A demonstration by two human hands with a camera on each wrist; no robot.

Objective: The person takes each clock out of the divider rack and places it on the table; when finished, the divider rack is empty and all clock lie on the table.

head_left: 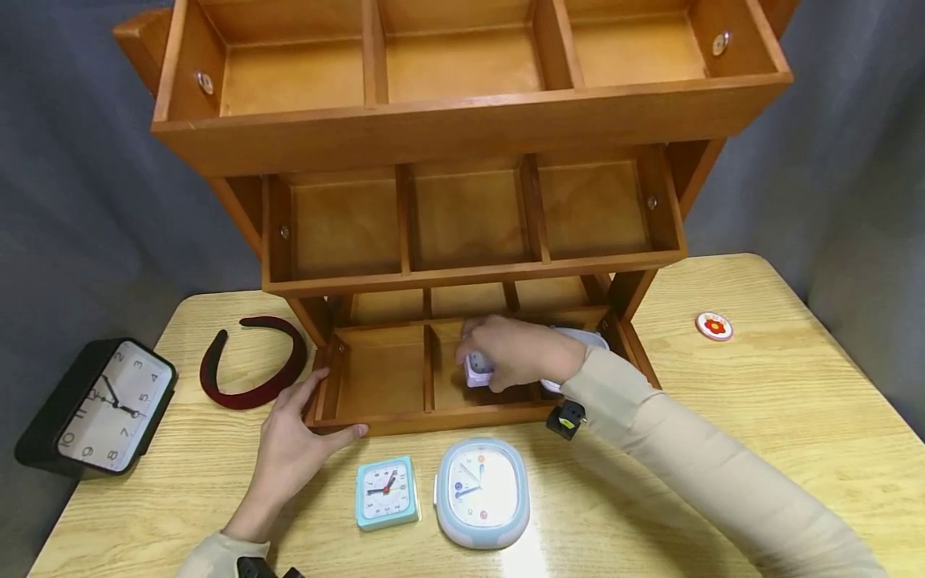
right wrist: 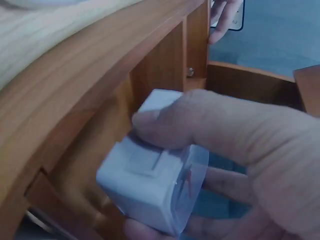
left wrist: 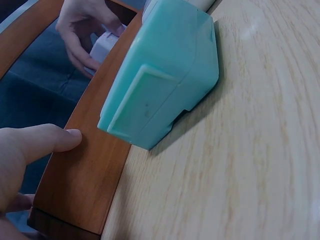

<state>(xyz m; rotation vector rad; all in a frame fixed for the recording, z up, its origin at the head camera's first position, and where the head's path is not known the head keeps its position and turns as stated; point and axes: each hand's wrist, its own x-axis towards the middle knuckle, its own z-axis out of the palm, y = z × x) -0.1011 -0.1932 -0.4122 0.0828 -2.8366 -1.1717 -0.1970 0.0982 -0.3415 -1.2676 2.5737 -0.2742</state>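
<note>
My right hand (head_left: 516, 349) pinches a small pale purple alarm clock (head_left: 478, 369) over the middle compartment of the bottom drawer (head_left: 462, 419). In the right wrist view, the thumb lies on the casing of this clock (right wrist: 145, 175) and fingers are underneath. My left hand (head_left: 292, 445) spans the drawer's front left corner, fingers at the side and thumb extended along the front. A rounded whitish object (head_left: 584, 337) sits in the right compartment, partly hidden by the right hand and wrist. Before the drawer are a turquoise square clock (head_left: 386, 491) and a light blue rounded clock (head_left: 482, 494).
The wooden tiered box rises above, with a middle tier (head_left: 470, 217) and a top tier (head_left: 462, 112), both divided into compartments. A dark red headband (head_left: 253, 397) and a black clock (head_left: 101, 409) lie left; a round flower badge (head_left: 714, 326) is at right.
</note>
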